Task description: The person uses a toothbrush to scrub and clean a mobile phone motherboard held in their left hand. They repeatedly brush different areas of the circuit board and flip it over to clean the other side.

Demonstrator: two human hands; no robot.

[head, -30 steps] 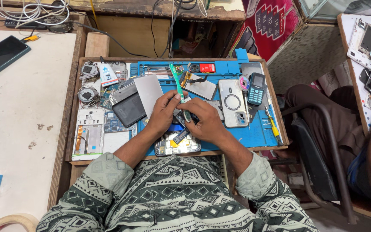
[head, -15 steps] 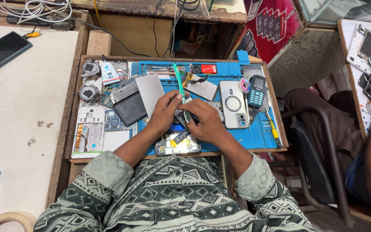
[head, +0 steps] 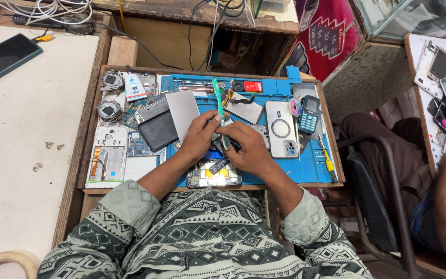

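Matt blue rubbery mat [head: 305,170] in a rough wooden tray [head: 86,155]; green plastic toothbrush [head: 218,101].

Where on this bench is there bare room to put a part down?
The white table is mostly bare between the dark phone and the tape roll. The blue mat has a strip below the white phone back. The tray's left end and the space around both hands are crowded.

White tabletop [head: 21,129] at left beside a wooden tray [head: 91,124], worn wooden shelf [head: 202,13] with tangled cables [head: 42,8] behind, dark metal chair [head: 383,206] at right, all under even daylight.
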